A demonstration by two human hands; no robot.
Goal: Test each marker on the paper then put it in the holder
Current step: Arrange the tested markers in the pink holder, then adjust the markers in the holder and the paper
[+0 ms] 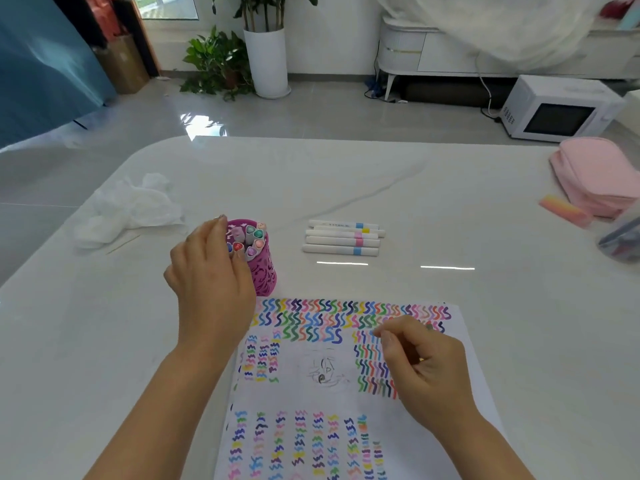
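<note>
A pink cut-out holder (265, 278) stands on the table left of centre, with several capped markers (254, 237) upright in it. My left hand (211, 271) covers the holder's left side, fingertips at the back rim and thumb against the markers; whether it grips anything is hidden. Several white markers (341, 239) with coloured bands lie side by side to the right of the holder. The paper (346, 403), covered in coloured squiggles, lies near me. My right hand (419, 368) hovers over the paper's right part, fingers curled, with no marker visible in it.
Crumpled white tissue (135, 209) lies at the table's left. A pink pouch (595, 174), a pink-orange eraser block (562, 209) and a clear container (623, 240) sit at the right edge. The white table (450, 209) ends in a curved far edge.
</note>
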